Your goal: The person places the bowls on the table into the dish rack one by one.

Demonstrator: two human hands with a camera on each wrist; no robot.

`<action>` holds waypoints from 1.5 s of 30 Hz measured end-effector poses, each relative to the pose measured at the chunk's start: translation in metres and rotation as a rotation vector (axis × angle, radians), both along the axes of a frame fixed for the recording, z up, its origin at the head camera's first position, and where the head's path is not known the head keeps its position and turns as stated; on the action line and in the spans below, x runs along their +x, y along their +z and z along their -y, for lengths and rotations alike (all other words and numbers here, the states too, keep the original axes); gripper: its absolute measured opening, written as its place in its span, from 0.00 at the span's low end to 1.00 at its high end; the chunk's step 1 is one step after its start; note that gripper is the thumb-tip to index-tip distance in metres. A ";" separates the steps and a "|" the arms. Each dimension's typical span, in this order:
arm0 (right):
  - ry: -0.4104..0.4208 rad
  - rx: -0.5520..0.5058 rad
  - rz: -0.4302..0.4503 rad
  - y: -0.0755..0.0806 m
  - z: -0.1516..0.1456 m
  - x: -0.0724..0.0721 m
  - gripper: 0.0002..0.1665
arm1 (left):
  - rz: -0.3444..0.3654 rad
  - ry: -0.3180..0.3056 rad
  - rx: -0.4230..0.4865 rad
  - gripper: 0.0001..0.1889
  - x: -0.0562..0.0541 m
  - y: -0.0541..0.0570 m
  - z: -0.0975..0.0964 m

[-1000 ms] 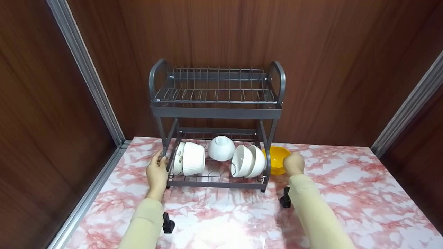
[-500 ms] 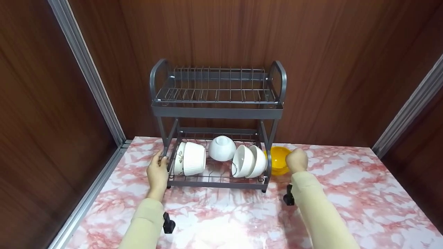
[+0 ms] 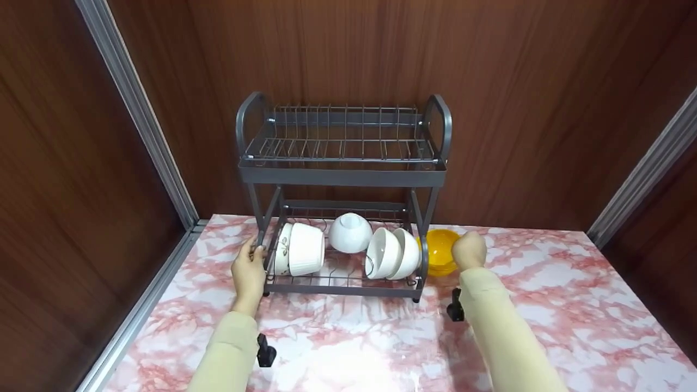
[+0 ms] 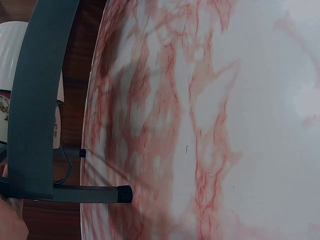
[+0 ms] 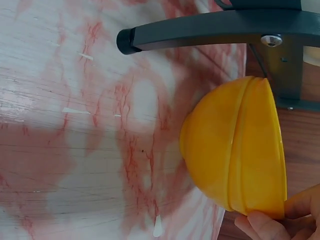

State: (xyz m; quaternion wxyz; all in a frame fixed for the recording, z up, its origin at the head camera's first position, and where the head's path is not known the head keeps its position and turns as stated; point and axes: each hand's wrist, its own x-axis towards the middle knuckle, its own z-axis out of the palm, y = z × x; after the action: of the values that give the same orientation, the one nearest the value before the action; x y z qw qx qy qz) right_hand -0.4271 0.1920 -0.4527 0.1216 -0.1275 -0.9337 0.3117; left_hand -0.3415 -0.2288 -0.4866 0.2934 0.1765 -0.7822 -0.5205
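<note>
A dark grey two-tier dish rack [image 3: 343, 177] stands on the counter. At its left side post, my left hand [image 3: 248, 275] grips the frame with thumb and fingers. To the right of the rack sit stacked yellow bowls [image 3: 442, 253], their openings upward. My right hand [image 3: 469, 251] pinches their rim on the right side; in the right wrist view the fingertips [image 5: 260, 225] lie against the yellow wall. On the lower tier are a white ribbed bowl [image 3: 306, 249] beside a leaf-patterned one [image 3: 282, 250], an upside-down white bowl [image 3: 350, 234], and two tilted white bowls [image 3: 382, 255] at the right.
Wood-grain panels [image 3: 337, 49] rise behind and at both sides, with metal rails [image 3: 141, 114] along the corners. The counter [image 3: 348, 337] has a red and white marbled surface. A rack foot [image 5: 127, 41] stands close to the yellow bowls.
My right hand has shifted slightly right, and the yellow bowls have moved a little the same way, away from the rack. The left hand stays at the rack's post.
</note>
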 end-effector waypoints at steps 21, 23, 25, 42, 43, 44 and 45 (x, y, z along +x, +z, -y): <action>-0.043 -0.048 -0.129 0.027 -0.024 0.004 0.11 | 0.020 -0.004 0.004 0.18 0.000 0.002 0.000; -0.042 -0.064 -0.121 0.031 -0.029 0.005 0.11 | 0.022 -0.008 0.015 0.18 0.000 0.002 0.000; -0.035 -0.089 -0.109 0.036 -0.034 0.007 0.12 | 0.032 -0.010 0.023 0.19 0.000 0.003 0.000; 0.007 -0.261 -0.191 0.069 -0.068 0.047 0.19 | -0.262 0.093 0.128 0.16 0.024 0.023 -0.023; 0.017 -0.280 -0.193 0.072 -0.067 0.050 0.19 | -0.291 0.104 0.123 0.16 0.026 0.026 -0.028; 0.026 -0.301 -0.197 0.074 -0.065 0.052 0.20 | -0.317 0.108 0.125 0.16 0.027 0.030 -0.032; 0.033 -0.316 -0.201 0.076 -0.064 0.055 0.19 | -0.341 0.104 0.131 0.16 0.029 0.034 -0.037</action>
State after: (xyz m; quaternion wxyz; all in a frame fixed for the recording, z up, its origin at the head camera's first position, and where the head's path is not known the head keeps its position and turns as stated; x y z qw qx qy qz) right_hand -0.3722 0.2556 -0.3763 0.1875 -0.0978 -0.8582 0.4678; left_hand -0.3129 -0.1914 -0.4527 0.4362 0.1446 -0.6753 -0.5769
